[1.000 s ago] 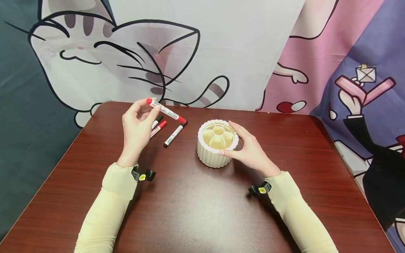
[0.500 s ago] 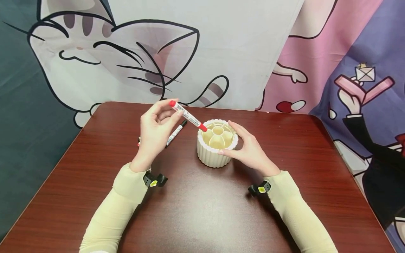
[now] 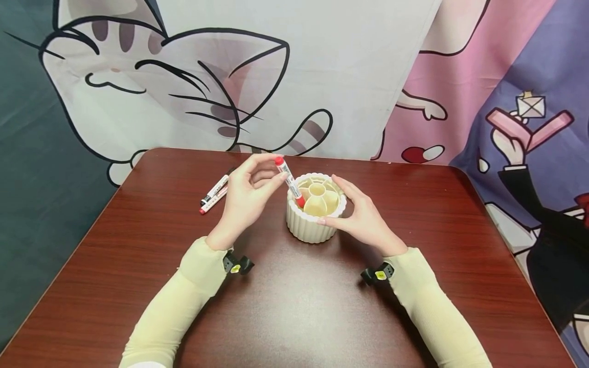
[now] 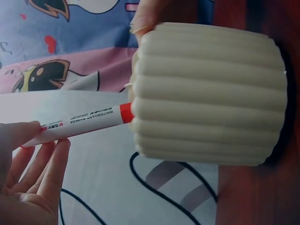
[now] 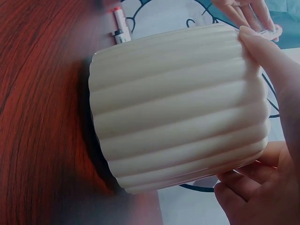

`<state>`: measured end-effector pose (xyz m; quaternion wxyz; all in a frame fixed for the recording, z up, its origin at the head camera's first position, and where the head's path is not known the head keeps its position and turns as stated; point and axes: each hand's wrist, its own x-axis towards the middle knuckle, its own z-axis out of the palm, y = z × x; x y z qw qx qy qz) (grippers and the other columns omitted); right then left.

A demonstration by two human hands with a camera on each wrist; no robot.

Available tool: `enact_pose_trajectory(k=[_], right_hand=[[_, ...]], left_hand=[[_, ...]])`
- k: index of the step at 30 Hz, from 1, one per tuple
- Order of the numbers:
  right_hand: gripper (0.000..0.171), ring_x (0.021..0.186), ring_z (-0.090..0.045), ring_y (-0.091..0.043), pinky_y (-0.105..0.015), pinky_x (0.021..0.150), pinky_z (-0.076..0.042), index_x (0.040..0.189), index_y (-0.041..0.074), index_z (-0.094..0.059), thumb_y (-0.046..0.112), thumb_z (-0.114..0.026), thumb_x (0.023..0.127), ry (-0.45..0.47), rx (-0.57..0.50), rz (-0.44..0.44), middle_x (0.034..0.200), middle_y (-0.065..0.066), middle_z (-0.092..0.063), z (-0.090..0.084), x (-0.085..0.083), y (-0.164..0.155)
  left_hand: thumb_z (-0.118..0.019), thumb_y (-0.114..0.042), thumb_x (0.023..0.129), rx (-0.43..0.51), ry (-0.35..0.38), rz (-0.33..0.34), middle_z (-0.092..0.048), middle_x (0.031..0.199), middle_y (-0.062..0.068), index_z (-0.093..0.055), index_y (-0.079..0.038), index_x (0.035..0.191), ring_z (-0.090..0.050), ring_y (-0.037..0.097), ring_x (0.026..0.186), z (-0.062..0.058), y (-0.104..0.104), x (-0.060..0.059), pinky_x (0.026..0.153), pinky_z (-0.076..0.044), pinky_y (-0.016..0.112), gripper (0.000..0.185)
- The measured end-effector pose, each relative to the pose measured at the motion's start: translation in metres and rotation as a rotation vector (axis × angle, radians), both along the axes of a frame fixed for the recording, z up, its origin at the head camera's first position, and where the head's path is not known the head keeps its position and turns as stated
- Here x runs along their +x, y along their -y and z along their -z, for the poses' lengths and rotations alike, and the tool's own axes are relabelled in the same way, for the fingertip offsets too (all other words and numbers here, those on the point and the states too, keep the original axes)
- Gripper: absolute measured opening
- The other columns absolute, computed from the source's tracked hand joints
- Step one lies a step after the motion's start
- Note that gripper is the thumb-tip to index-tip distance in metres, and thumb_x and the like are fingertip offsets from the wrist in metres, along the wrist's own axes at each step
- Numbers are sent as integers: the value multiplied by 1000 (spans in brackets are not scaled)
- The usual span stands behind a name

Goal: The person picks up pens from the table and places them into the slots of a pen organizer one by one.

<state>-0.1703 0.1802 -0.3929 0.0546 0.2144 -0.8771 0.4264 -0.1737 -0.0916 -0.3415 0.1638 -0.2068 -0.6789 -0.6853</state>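
Observation:
My left hand (image 3: 250, 191) pinches a red whiteboard marker (image 3: 290, 180) near its upper end, between thumb and fingers. The marker tilts, its lower red end just inside the rim of a cream, ribbed pen holder (image 3: 309, 227). In the left wrist view the marker (image 4: 89, 123) meets the rim, its tip hidden behind the wall. Around the right side of the holder my right hand (image 3: 368, 222) grips the rim, thumb in front and fingers behind. Round compartments show inside the holder, with a ring-shaped one at the centre.
Left of my left hand, a black marker (image 3: 214, 190) and a red marker (image 3: 213, 200) lie side by side on the brown table (image 3: 285, 306), partly hidden by the hand. A printed cloth (image 3: 359, 76) hangs behind the table's far edge.
My left hand has carried the red marker rightward from above the loose markers to the holder, tipping it steeper and lowering its end inside the rim. The right hand and holder stay put.

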Motion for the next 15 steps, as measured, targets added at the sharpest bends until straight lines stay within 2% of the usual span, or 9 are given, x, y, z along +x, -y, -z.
enact_pose_trajectory(k=[6,15], right_hand=[[101,141,-40,-16,-47,113,-36,157,17,-41,40,-93,74,-1,-1,2,157,2,-41,-1,0,1],[101,141,-39,-16,-47,113,-36,158,19,-40,41,-92,75,3,2,-2,157,1,-41,-1,0,0]], left_hand=[[-77,-1,90,-47,31,30,-72,107,11,-70,-3,121,-70,23,93,10,-9,-2,81,-59,37,32],[-77,-12,93,-187,16,-1,-75,104,2,-74,-10,118,-70,15,95,25,-13,-11,84,-57,35,25]])
